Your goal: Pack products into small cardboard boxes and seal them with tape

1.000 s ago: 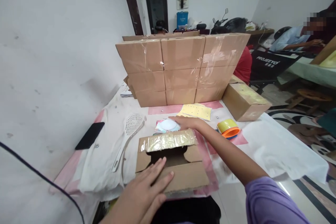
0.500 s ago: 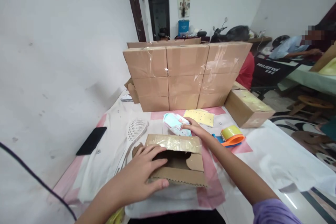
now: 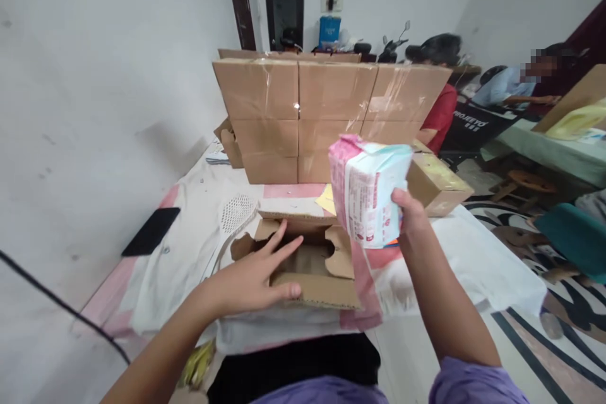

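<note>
My right hand (image 3: pixel 411 213) grips a soft plastic-wrapped package (image 3: pixel 372 192), pink, white and pale blue with small print, and holds it up in the air right of the box. In front of me lies a small cardboard box (image 3: pixel 322 290) with its flaps apart and its inside showing. My left hand (image 3: pixel 262 271) rests over the left part of this box, fingers spread and thumb by the near flap. A white perforated fly swatter (image 3: pixel 237 213) lies just left of the box. Behind the package, the tape seen earlier is almost wholly hidden.
Taped cardboard boxes (image 3: pixel 265 91) form a wall across the back of the table. One more taped box (image 3: pixel 442 186) stands at the right. A black flat device (image 3: pixel 151 231) lies at the left edge. Beyond are two people and a wooden stool (image 3: pixel 523 186).
My right hand has lifted the package off the table, up and toward the right. The box's far flap has swung back, uncovering the inside. My left hand has spread its fingers over it.
</note>
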Tool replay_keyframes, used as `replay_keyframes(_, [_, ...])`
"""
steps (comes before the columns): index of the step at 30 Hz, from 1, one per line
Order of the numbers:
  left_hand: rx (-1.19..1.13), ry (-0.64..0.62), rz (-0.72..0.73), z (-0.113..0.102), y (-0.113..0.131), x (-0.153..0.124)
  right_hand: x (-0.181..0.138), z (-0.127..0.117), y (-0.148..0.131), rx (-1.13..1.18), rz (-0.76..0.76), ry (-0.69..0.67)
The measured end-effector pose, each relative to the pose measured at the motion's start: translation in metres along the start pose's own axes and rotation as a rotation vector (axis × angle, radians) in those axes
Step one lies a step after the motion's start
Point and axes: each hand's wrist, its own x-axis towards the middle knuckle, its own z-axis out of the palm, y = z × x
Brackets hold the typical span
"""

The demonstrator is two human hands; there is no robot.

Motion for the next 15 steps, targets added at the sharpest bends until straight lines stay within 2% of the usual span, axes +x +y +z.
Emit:
replay_keyframes(4, [-0.087,0.125,-0.072,0.003,-0.003,0.009,-0.017,0.018,-0.047,-0.030,-0.139,-0.072])
replay_keyframes(7, [-0.353,0.249,-0.164,0.004,-0.005,0.014,-0.019,0.039,-0.063,-0.197,-0.274,-0.123])
replay_keyframes(11, [-0.904,0.422,-0.190,0.004,-0.012,0.014,-0.018,0.069,-0.058,-0.544,-0.422,-0.233])
replay_keyframes(13, [-1.009,0.512,-0.146,0.005,-0.015,0.012,-0.018,0.084,-0.049,-0.735,-0.403,-0.363])
replay_keyframes(15, [-1.019,0.588,-0.086,0.007,-0.018,0.010,-0.020,0.097,-0.037,-0.907,-0.345,-0.491])
